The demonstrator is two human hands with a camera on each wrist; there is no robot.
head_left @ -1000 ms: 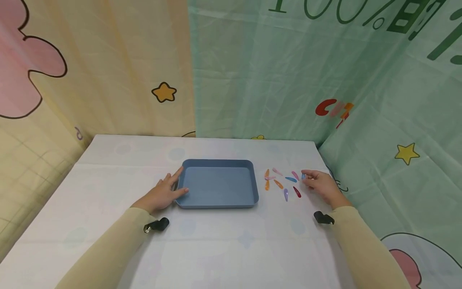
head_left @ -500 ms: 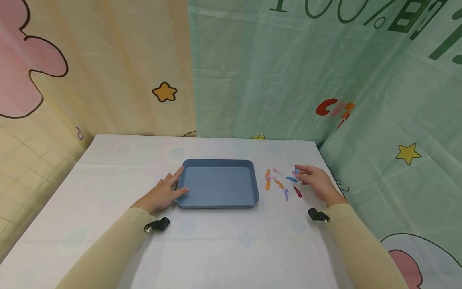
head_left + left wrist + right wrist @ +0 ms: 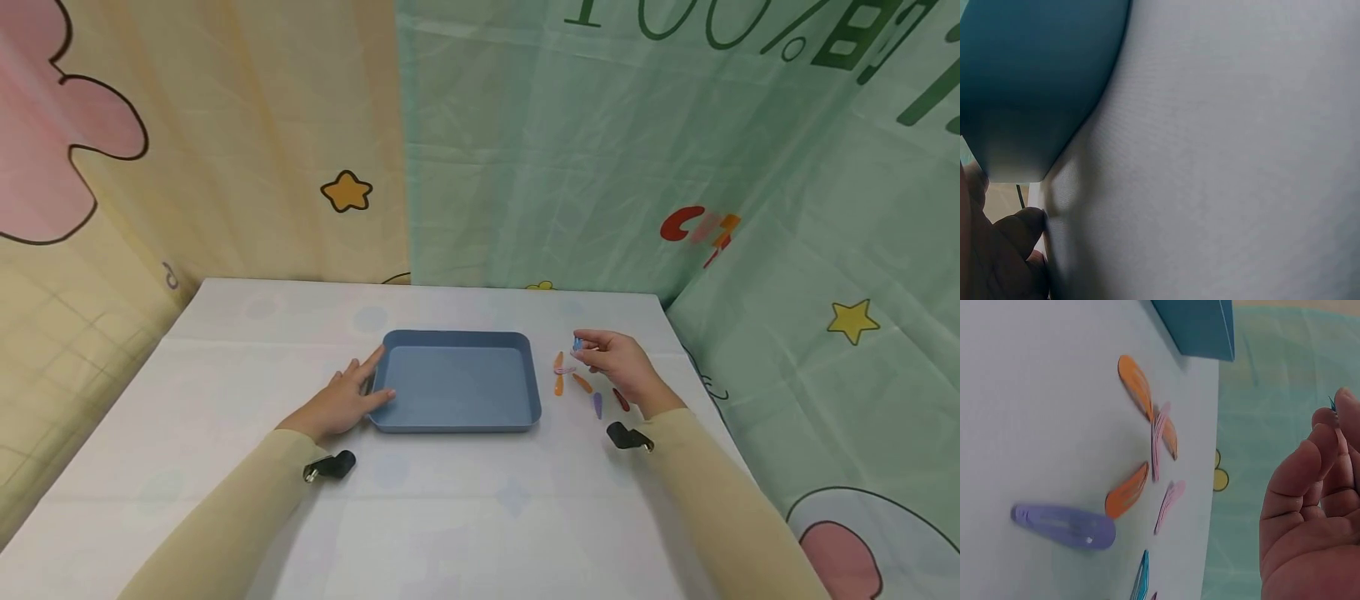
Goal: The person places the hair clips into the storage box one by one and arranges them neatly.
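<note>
In the head view my right hand (image 3: 618, 364) pinches a small blue hair clip (image 3: 577, 342) between thumb and fingertips, raised over the loose clips. Only the tip of that clip (image 3: 1332, 404) shows in the right wrist view. My left hand (image 3: 339, 404) rests at the left side of a blue-grey tray (image 3: 457, 383), fingers spread along its edge and thumb over the rim. From the left wrist, the tray's outer wall (image 3: 1029, 81) and some dim fingers (image 3: 1019, 231) are visible.
Right of the tray lie several hair clips: a purple one (image 3: 1063, 525), an orange one (image 3: 1129, 490), a pink one (image 3: 1169, 503), a blue one (image 3: 1140, 578) and a dark red one (image 3: 621, 399). Printed curtains (image 3: 525, 167) stand behind the white table (image 3: 450, 517).
My right hand has moved left and slightly away from me, carrying the blue hair clip up over the other clips toward the tray. The left hand has stayed on the tray's edge.
</note>
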